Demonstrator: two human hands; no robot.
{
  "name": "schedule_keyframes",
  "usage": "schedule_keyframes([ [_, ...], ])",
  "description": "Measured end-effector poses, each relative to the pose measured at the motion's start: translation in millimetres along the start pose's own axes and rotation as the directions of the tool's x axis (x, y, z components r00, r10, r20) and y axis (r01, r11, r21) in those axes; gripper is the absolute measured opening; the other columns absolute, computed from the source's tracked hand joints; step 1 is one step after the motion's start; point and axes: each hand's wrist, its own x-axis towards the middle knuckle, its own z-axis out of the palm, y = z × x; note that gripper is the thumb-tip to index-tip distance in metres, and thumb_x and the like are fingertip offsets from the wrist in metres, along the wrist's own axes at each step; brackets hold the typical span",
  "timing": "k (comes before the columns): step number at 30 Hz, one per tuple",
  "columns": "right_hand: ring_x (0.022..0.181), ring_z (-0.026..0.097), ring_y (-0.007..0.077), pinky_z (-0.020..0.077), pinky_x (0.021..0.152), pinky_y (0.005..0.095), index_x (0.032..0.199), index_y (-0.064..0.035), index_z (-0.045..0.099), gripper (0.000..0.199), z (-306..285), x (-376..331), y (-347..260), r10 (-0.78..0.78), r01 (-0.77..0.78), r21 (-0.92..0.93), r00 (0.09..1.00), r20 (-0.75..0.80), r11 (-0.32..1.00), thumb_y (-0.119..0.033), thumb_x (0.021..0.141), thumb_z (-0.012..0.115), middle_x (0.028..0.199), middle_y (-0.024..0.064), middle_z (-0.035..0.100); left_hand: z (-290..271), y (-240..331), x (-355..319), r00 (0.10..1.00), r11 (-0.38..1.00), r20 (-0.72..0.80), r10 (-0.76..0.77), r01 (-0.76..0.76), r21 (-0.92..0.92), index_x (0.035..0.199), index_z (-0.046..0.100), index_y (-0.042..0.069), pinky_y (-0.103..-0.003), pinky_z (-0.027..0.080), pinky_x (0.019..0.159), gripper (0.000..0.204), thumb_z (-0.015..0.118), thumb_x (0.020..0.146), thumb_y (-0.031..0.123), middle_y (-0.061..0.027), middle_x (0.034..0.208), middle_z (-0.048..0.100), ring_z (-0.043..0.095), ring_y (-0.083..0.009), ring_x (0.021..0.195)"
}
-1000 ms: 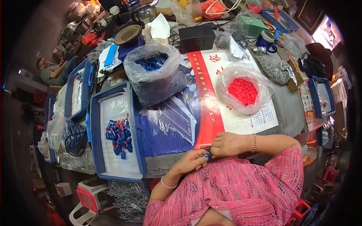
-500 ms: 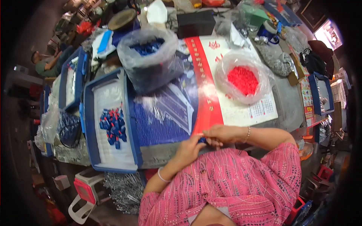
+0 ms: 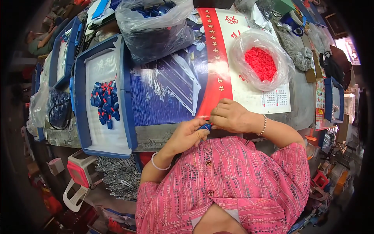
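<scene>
Close to my chest, at the table's near edge, my left hand (image 3: 189, 135) pinches a small blue plastic piece (image 3: 205, 127) between thumb and fingers. My right hand (image 3: 232, 116) is closed against the other end of that piece, its fingertips bent down; whatever they grip is hidden. To the left, a blue tray (image 3: 130, 113) lined with white holds a pile of blue pieces with red tips (image 3: 105, 100). A clear bag (image 3: 235, 48) of small red pieces (image 3: 260, 63) stands ahead of my right hand. Farther off is a larger clear bag (image 3: 161, 43) full of blue pieces.
A poster with a ship picture (image 3: 167, 91) and a red strip (image 3: 218, 54) covers the table. More blue trays (image 3: 64, 58) stand at far left and right. A stool (image 3: 78, 175) and a heap of metal parts (image 3: 119, 175) are below left. Another person sits at far left.
The view has tilted, so the table items sit higher in the picture. My right hand has turned back-up with its fingers bent over the piece, and more of the blue piece shows.
</scene>
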Motion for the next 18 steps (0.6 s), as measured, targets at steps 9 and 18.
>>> schedule_keyframes([
  [9, 0.048, 0.044, 0.0202, 0.0407, 0.052, 0.034, 0.073, -0.0061, 0.048, 0.028, 21, -5, -11, 0.411, -0.415, 0.506, 0.903, 0.127, 0.756, -0.029, 0.09, 0.051, 0.054, 0.0056, 0.04, 17, -20, 8, 0.824, 0.545, -0.044, 0.565, -0.333, 0.77, 0.101, 0.054, 0.0, -0.033, 0.045, 0.052, 0.022, 0.059, 0.084, 0.013, -0.0164, 0.073, 0.059, 0.058, -0.0291, 0.061],
  [18, 0.052, 0.047, 0.0138, 0.042, 0.054, 0.0312, 0.084, -0.0038, 0.053, 0.031, 3, -2, -6, 0.466, -0.66, 0.68, 0.734, 0.494, 0.319, -0.033, 0.092, 0.047, 0.06, 0.0033, 0.047, -1, -13, 9, 0.959, 0.82, -0.068, 0.274, -0.196, 0.538, 0.107, 0.054, 0.0, -0.027, 0.045, 0.051, 0.026, 0.057, 0.083, 0.01, -0.01, 0.069, 0.06, 0.058, -0.0186, 0.055],
])
